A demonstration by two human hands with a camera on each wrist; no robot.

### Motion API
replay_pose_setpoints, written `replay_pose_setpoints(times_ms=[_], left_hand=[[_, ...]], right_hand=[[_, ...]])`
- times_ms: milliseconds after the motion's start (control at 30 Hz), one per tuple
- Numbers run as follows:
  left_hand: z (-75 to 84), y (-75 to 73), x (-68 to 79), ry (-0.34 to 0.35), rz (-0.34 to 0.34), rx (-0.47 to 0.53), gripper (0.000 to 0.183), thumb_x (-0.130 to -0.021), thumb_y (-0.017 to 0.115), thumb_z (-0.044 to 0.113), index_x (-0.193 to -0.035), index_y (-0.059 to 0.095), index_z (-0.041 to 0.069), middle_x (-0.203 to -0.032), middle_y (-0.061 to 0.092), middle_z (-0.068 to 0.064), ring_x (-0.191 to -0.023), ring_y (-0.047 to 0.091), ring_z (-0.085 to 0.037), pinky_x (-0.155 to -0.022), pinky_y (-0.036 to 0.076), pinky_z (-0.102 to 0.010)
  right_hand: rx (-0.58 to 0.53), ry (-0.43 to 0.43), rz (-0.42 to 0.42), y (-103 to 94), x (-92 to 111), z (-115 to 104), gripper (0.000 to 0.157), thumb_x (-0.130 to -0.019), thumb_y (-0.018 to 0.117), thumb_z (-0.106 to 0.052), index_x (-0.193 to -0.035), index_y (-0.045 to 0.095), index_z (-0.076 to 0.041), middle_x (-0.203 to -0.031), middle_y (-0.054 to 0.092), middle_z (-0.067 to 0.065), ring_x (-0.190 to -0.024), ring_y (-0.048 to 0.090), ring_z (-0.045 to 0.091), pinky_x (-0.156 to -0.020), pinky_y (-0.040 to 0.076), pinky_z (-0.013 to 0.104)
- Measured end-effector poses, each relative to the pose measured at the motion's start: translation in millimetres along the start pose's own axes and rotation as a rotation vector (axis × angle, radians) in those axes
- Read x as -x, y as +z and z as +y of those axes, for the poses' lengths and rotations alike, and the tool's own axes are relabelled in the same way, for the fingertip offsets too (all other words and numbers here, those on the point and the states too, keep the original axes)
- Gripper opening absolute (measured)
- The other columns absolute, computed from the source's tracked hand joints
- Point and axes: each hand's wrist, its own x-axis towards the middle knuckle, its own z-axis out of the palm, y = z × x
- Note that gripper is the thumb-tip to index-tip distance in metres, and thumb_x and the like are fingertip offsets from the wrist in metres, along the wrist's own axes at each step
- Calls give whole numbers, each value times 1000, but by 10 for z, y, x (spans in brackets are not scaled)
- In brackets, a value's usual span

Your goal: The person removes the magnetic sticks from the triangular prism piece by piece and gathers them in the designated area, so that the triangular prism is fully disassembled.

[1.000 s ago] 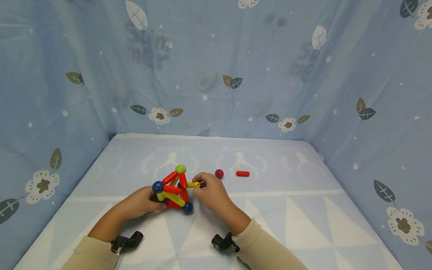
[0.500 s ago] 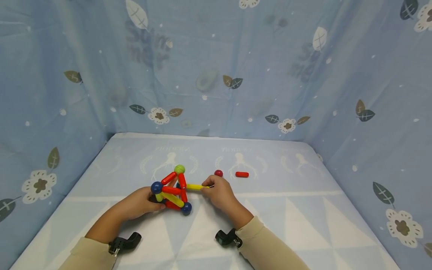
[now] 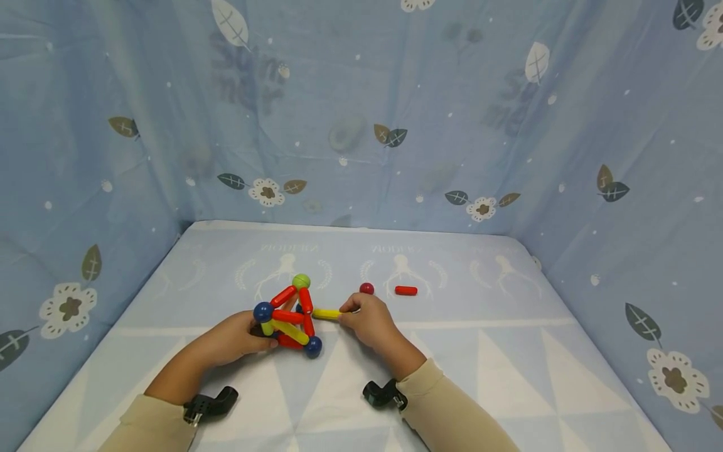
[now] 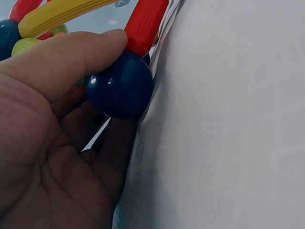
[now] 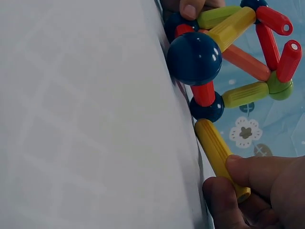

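A construction of magnetic rods and balls stands on the table in the head view. My left hand [image 3: 240, 339] pinches a blue ball [image 4: 121, 86] at its lower left corner, the thumb on top near a red rod [image 4: 145, 26]. To the right, my right hand [image 3: 369, 319] grips a yellow rod [image 5: 214, 148] near its outer end between thumb and fingers. This rod's other end is right at a blue ball [image 5: 207, 107] at the construction's base. A green ball [image 3: 301, 281] tops the construction. Two red rods [image 5: 276, 21] [image 5: 289, 59] show bare magnet tips close to each other.
Behind my right hand lies a loose red ball [image 3: 366, 288], with a short red rod [image 3: 406, 290] to its right. A patterned cloth covers the table [image 3: 480, 370]. Blue flowered curtains [image 3: 361, 125] enclose the back and sides.
My right hand has shifted right, towards the yellow rod's outer end, and more of the rod shows. The left hand keeps its hold on the construction, which stays in place.
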Motion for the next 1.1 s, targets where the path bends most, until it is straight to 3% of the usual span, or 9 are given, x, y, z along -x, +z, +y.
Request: replay_pose_setpoints(times_ms=[200, 400, 733, 1100], left_hand=[[-7, 2, 4, -18, -5, 10, 45, -87, 86, 28, -126, 70, 13, -122, 72, -2, -109, 60, -23, -106, 43, -61], [-3, 0, 6, 1, -3, -1, 43, -88, 85, 28, -125, 70, 12, -121, 72, -2, -108, 60, -22, -105, 45, -57], [6, -2, -12, 18, 2, -9, 40, -89, 85, 27, -124, 71, 15, -122, 72, -1, -114, 60, -24, -109, 42, -62], [2, -6, -25, 16, 4, -27, 44, -88, 85, 29, -126, 70, 14, -125, 72, -2, -118, 60, -26, -110, 41, -64]], right_hand=[[-38, 0, -10, -9, -17, 41, 8, -91, 83, -18, -93, 76, -22, -96, 68, -2, -87, 59, 17, -75, 51, 31], [-133, 7, -37, -93, -57, 109, 8, -92, 81, -17, -99, 79, -22, -102, 71, -2, -90, 62, 18, -75, 54, 28], [-158, 2, -13, -430, -71, 197, 9, -95, 78, -23, -104, 79, -27, -114, 74, -6, -113, 62, 21, -101, 50, 42], [-300, 47, 94, -841, -97, 396, 21, -97, 75, -20, -118, 75, -20, -126, 73, -1, -120, 65, 21, -100, 53, 39]])
